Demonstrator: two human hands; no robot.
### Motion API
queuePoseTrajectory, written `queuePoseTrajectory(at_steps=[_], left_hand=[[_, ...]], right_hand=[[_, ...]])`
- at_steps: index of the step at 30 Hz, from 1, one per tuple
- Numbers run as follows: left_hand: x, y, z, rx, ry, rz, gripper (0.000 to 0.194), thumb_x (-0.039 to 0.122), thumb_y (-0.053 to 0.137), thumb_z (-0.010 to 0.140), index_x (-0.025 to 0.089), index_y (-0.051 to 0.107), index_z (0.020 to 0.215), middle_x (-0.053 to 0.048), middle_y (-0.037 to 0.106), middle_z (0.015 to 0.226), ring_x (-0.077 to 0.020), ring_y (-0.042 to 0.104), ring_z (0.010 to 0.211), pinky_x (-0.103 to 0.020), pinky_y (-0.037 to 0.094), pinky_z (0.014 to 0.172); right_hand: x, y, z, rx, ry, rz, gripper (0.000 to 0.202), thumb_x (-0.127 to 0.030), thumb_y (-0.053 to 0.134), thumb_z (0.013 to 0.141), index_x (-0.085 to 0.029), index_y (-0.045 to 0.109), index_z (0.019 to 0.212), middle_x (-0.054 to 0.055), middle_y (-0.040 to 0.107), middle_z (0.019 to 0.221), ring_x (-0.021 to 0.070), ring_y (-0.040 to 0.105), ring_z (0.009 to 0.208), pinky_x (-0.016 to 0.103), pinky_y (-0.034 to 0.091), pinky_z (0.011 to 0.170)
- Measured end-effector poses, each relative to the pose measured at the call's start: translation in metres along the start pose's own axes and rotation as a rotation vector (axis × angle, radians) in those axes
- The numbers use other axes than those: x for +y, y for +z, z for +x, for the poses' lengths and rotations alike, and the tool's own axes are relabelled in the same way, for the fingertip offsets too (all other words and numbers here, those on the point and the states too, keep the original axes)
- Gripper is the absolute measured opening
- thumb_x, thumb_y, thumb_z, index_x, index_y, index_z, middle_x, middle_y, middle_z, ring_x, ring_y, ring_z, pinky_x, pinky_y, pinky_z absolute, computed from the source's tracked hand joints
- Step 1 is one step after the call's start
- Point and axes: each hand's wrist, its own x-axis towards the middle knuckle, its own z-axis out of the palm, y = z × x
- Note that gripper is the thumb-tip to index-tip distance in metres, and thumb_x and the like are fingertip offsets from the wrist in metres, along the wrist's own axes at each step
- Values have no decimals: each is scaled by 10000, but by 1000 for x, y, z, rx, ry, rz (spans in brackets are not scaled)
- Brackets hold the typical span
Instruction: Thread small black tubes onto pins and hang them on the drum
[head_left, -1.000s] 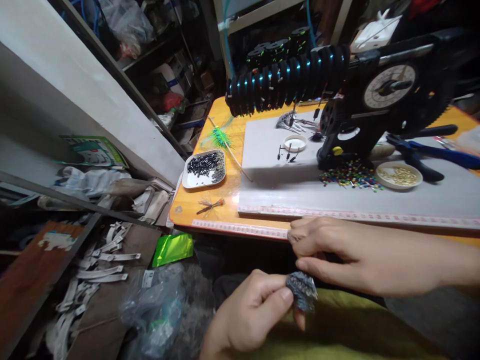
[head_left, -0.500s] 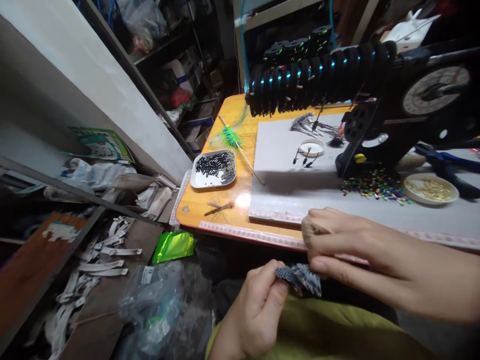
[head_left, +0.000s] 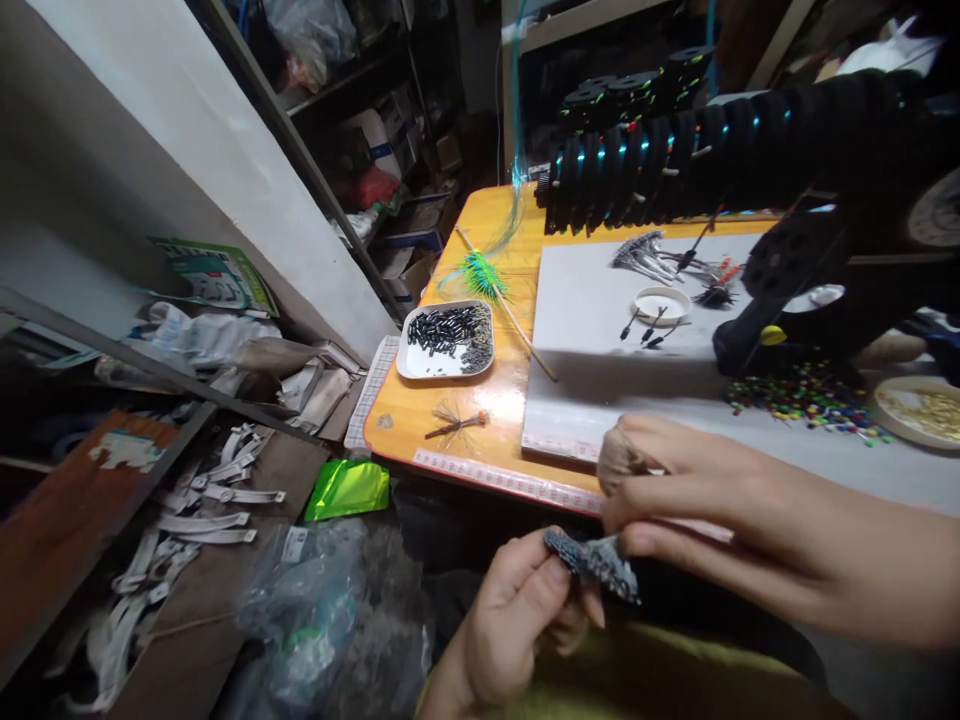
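Below the table's front edge, my left hand (head_left: 517,610) pinches a dark grey, speckled bundle (head_left: 596,568) of small bead-like bits between thumb and fingers. My right hand (head_left: 697,490) is just above and right of it, fingers curled in, with the thumb tip close to the bundle's pale upper end. A brownish wrap (head_left: 616,460) covers one of its fingers. Whatever that hand grips is hidden by its fingers. On the table to the left lie a brown fly-like piece with orange tip (head_left: 459,425) and a white tray (head_left: 409,366) of small black tubes and grey bits.
A stick with green bristles (head_left: 484,275) lies behind the tray. A black machine with spools (head_left: 675,160) stands at the right on a grey board (head_left: 577,270). Nearby are coloured beads (head_left: 806,400), a dish of golden pieces (head_left: 919,420) and a small white dish (head_left: 660,300).
The view has shifted right-to-left, so the table objects sit further right. The grey bundle has tilted slightly in my left hand, whose lower fingers now show beneath it.
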Motion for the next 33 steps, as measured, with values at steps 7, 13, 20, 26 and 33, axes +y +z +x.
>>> queuePoseTrajectory(at_steps=[7, 13, 20, 26, 33], left_hand=[[0, -6, 9, -177, -67, -268, 424, 517, 658, 942, 126, 608, 787, 103, 328, 502, -15, 172, 343, -171, 175, 357], [-3, -12, 12, -294, -157, -336, 497, 549, 676, 891, 165, 509, 624, 96, 329, 437, -13, 172, 290, -168, 157, 318], [8, -29, -2, -290, -221, -134, 516, 581, 737, 862, 129, 591, 662, -19, 547, 551, -84, 463, 446, -207, 328, 454], [20, -21, -2, -215, 21, -82, 507, 567, 723, 899, 191, 497, 644, -5, 493, 610, -129, 518, 574, -262, 424, 579], [17, -19, 5, -233, 281, -97, 409, 415, 645, 1001, 210, 443, 712, 14, 491, 629, -136, 560, 609, -262, 452, 622]], right_hand=[[5, -2, 18, -96, -4, -1, 301, -352, 493, 1063, -215, 650, 845, 58, 597, 866, 193, 546, 801, 314, 440, 657], [3, -1, 34, -156, -43, -8, 332, -358, 475, 1072, -216, 664, 840, 60, 620, 899, 200, 572, 842, 326, 464, 709], [17, -3, 57, -197, -102, -30, 351, -354, 457, 1081, -201, 656, 834, 44, 648, 817, 174, 587, 761, 299, 454, 681], [57, -6, 92, 32, 11, -219, 206, -150, 460, 998, -171, 664, 1023, 88, 711, 908, 197, 629, 794, 316, 439, 721], [67, 7, 121, -55, 5, -270, 82, -197, 629, 984, -166, 705, 979, 31, 689, 905, 135, 652, 781, 270, 526, 720]])
